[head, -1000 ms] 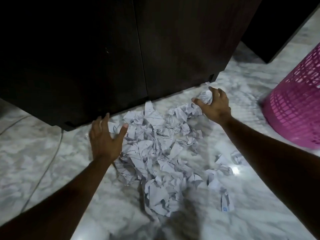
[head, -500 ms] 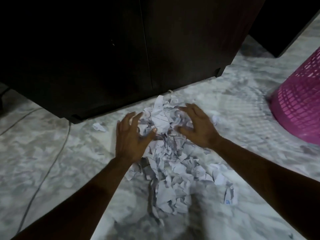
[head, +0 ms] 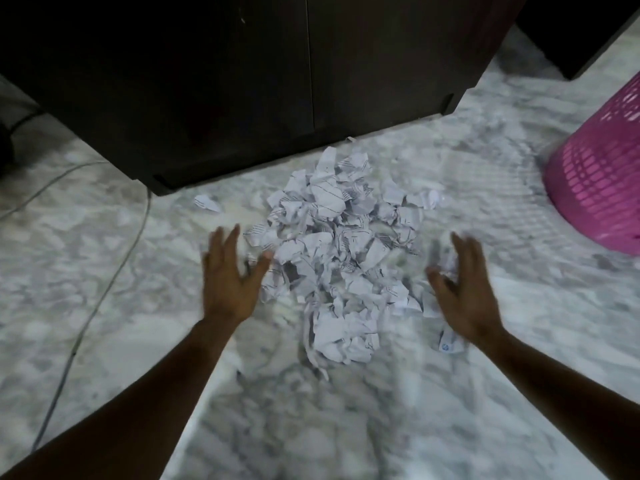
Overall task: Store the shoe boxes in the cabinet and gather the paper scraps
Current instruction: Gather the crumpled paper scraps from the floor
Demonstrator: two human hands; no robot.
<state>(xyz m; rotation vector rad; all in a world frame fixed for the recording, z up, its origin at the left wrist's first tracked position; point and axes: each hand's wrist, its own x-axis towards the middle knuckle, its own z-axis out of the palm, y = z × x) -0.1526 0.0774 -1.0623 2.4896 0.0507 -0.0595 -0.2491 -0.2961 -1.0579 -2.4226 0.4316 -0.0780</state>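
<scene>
A heap of crumpled white paper scraps [head: 341,244] with printed lines lies on the marble floor in front of the dark cabinet [head: 242,77], whose two doors are closed. My left hand [head: 230,277] is spread open at the heap's left edge, fingers apart, holding nothing. On the right edge my right hand [head: 462,289] is open too, blurred by motion, with a few scraps under and beside it. One stray scrap [head: 206,203] lies apart to the left near the cabinet's corner. No shoe boxes are in view.
A pink plastic lattice basket [head: 604,174] stands on the floor at the right. A thin grey cable [head: 104,289] runs across the floor on the left. Another dark piece of furniture [head: 571,32] is at the top right.
Both hands pushed the spread scraps inward into one tighter heap, pressed on top of it, then pulled back and apart to its two sides. One scrap stayed behind at the left.
</scene>
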